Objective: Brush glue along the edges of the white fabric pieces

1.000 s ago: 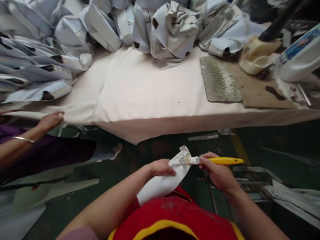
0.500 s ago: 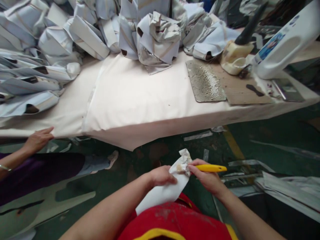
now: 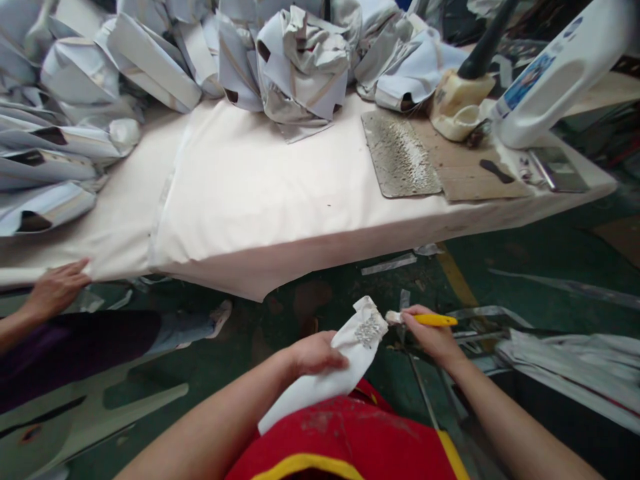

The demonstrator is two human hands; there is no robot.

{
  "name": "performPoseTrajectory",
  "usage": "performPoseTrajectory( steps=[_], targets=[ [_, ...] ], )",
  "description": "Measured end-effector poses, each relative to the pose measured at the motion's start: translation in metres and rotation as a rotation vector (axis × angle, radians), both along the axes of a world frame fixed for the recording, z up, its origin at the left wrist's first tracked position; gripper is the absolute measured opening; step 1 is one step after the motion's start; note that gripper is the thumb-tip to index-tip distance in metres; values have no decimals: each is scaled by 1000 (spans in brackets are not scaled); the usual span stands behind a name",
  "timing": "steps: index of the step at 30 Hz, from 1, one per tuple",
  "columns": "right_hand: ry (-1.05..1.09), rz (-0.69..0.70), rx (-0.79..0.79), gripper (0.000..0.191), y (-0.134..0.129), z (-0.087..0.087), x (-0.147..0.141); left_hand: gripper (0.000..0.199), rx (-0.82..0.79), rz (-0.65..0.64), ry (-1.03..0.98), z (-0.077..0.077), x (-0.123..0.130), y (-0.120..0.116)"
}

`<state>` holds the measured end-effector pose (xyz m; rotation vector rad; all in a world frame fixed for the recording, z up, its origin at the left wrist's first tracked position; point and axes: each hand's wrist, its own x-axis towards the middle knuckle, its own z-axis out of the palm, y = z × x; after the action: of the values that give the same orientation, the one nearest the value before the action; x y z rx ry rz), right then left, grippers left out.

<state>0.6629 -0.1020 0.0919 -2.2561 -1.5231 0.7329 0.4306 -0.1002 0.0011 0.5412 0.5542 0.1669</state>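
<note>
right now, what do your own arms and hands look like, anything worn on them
The left hand and right hand wear no gloves. No sleeve, watch or bracelet shows on either arm. The body wears a smudged red apron with yellow trim.

A long tabletop [image 3: 225,187], draped in pale pinkish cloth [image 3: 280,257] that hangs over its near edge, stands above a dark green floor [image 3: 240,333]. A yellow stripe [image 3: 457,277] marks the floor near a scrap strip [image 3: 389,264]. Light brightens the cloth; underneath, it is dim.
</note>
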Motion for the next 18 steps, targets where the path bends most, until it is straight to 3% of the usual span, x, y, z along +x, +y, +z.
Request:
performPoseTrajectory(
  steps=[2, 6, 12, 16, 18],
  targets=[
    [14, -6, -12, 27, -1, 2, -1, 42, -3, 3, 4, 1, 2, 0],
    [198, 214, -122, 25, -6, 3, -12, 43, -2, 21, -6, 3, 6, 3],
    [57, -115, 2, 30, -5, -1, 10, 44, -13, 7, -16, -3, 7, -1],
    [232, 49, -101, 28, -9, -3, 0, 39, 30, 5, 19, -10, 10, -3],
    [189, 15, -69, 27, -8, -4, 2, 42, 45, -1, 26, -9, 12, -3]
  ],
)
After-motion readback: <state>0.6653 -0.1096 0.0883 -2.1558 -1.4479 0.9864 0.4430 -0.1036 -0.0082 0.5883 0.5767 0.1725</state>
